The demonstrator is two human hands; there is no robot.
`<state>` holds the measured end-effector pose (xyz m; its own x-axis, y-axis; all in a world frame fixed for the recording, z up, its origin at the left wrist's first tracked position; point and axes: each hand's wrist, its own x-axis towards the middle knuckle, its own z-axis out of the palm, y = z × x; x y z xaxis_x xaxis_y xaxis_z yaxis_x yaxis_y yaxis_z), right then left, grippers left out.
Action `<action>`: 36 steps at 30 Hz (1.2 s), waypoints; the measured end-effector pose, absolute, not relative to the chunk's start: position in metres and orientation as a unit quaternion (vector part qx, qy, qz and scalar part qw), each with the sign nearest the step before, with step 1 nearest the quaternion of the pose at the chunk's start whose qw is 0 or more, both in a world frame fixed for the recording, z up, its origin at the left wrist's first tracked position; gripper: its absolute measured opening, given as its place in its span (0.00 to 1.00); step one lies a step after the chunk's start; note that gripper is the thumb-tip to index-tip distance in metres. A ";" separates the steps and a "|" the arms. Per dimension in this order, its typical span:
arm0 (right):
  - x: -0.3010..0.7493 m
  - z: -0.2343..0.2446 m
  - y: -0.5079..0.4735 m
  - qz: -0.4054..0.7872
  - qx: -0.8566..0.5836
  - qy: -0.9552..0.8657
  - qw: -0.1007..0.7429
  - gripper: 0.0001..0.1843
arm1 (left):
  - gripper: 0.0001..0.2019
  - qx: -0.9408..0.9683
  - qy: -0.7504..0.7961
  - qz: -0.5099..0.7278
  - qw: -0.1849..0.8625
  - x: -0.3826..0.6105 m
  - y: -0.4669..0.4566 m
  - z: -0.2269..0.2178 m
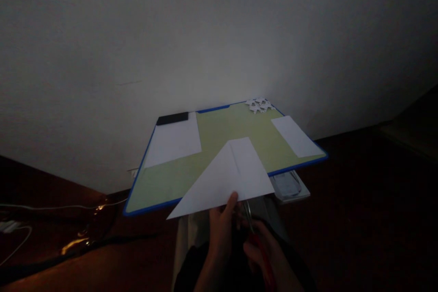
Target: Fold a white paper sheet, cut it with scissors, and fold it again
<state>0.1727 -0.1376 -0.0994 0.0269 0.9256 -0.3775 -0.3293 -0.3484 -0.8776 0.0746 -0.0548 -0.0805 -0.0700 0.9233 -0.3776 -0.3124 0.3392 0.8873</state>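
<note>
My left hand [221, 228] pinches the near edge of a white paper folded into a triangle [227, 178], thumb on top. The paper lies partly over the near edge of a green board with a blue rim [219, 130]. My right hand [265, 251] is closed round red-handled scissors [255, 232], whose metal blades point up toward the paper's lower edge, just right of my left thumb. Both hands are low in the view, above my lap.
On the board lie a white sheet [174, 141] at the left, a smaller white strip [296, 136] at the right, a pile of cut paper shapes [259, 105] at the far corner and a black object [172, 118]. Cables [51, 207] run across the dark floor at left. A pale wall stands behind.
</note>
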 end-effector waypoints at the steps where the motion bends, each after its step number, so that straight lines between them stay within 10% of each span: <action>1: 0.170 -0.102 -0.139 0.636 -0.519 -0.283 0.495 0.31 | 0.28 0.294 0.538 0.501 0.610 0.071 -0.056 -0.084; 36: 0.168 -0.126 -0.134 0.653 -0.475 -0.287 0.515 0.25 | 0.24 0.333 0.555 0.511 0.566 0.054 -0.080 -0.124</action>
